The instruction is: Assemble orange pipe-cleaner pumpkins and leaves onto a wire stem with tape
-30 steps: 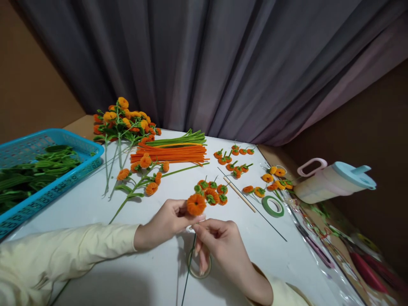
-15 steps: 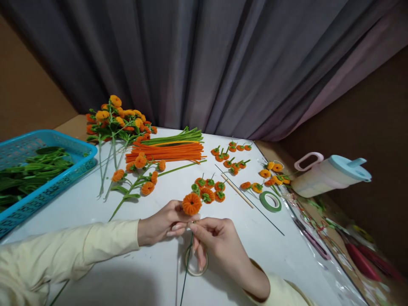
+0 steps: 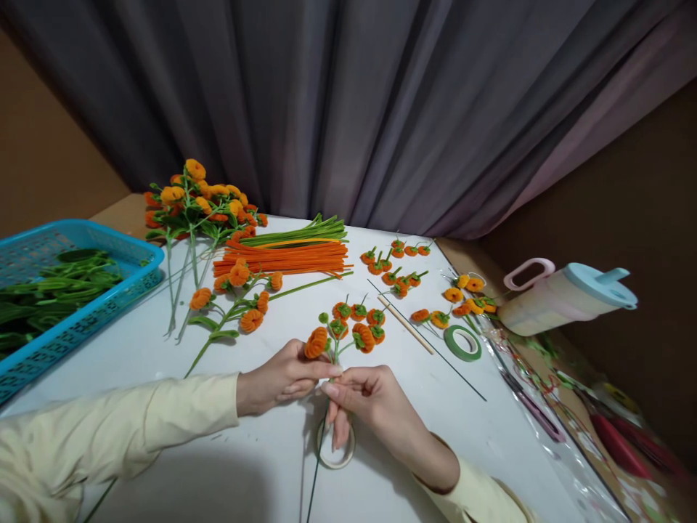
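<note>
My left hand (image 3: 294,374) pinches the top of a thin dark green stem (image 3: 316,465), just beneath its orange pumpkin-shaped pieces. One orange piece (image 3: 316,343) leans left, another (image 3: 363,337) leans right, and a small green bud (image 3: 324,318) stands above. My right hand (image 3: 364,399) closes on the same stem directly below my left fingertips, its lower fingers hanging down. Behind those fingers a pale tape ring (image 3: 336,465) shows partly; whether tape runs from it to the stem is too small to tell. More orange pieces with green tops (image 3: 375,317) lie just beyond.
A blue basket (image 3: 81,319) of green leaves stands left. Behind are finished sprays (image 3: 196,203) and orange stems (image 3: 283,258). To the right lie a wooden stick (image 3: 406,325), green tape (image 3: 462,343), scissors (image 3: 536,414) and a tumbler (image 3: 566,298).
The held spray has turned, so its front orange piece now points left and a second one shows on the right. My left fingers have shifted slightly, reaching further across the stem.
</note>
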`<action>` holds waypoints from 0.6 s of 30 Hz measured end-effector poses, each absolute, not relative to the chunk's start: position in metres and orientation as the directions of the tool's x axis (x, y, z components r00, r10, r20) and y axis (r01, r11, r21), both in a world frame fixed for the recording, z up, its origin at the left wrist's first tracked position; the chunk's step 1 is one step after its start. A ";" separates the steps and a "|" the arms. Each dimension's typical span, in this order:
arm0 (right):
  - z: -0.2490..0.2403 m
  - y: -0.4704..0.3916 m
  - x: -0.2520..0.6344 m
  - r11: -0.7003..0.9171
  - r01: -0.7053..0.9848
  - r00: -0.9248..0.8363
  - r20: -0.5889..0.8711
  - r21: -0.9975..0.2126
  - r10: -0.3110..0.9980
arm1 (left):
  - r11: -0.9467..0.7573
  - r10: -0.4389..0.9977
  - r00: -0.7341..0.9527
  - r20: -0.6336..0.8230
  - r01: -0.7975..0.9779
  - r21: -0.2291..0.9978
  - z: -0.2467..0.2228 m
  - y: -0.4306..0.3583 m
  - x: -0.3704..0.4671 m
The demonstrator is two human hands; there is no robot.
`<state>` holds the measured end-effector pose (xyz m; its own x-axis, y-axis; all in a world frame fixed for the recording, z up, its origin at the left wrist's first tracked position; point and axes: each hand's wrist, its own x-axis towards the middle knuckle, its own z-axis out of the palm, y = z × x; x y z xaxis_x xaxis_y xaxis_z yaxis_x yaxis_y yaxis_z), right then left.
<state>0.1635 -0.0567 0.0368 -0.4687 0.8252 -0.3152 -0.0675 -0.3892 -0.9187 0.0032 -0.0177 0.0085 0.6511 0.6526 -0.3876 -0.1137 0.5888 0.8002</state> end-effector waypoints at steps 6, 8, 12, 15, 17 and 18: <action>0.035 -0.056 0.164 -0.370 -0.062 -0.473 -0.299 -0.927 0.829 | 0.545 0.654 0.670 -0.351 -0.097 0.833 0.007 -0.018 0.004; 0.033 -0.055 0.164 -0.370 -0.046 -0.474 -0.306 -0.928 0.826 | 0.532 0.669 0.659 -0.343 -0.102 0.841 0.006 -0.017 0.005; 0.032 -0.051 0.171 -0.319 0.064 -0.478 -0.309 -0.946 0.822 | 0.509 0.702 0.633 -0.326 -0.126 0.852 0.008 -0.015 0.005; 0.040 -0.045 0.183 -0.131 0.296 -0.533 -0.277 -0.946 0.799 | 0.529 0.699 0.621 -0.354 -0.115 0.841 0.010 -0.014 0.005; 0.054 -0.039 0.192 0.123 0.519 -0.575 -0.239 -0.846 0.782 | 0.540 0.698 0.614 -0.368 -0.113 0.834 0.011 -0.014 0.006; 0.064 -0.035 0.198 0.255 0.595 -0.599 -0.209 -0.762 0.773 | 0.545 0.698 0.610 -0.374 -0.114 0.830 0.011 -0.014 0.006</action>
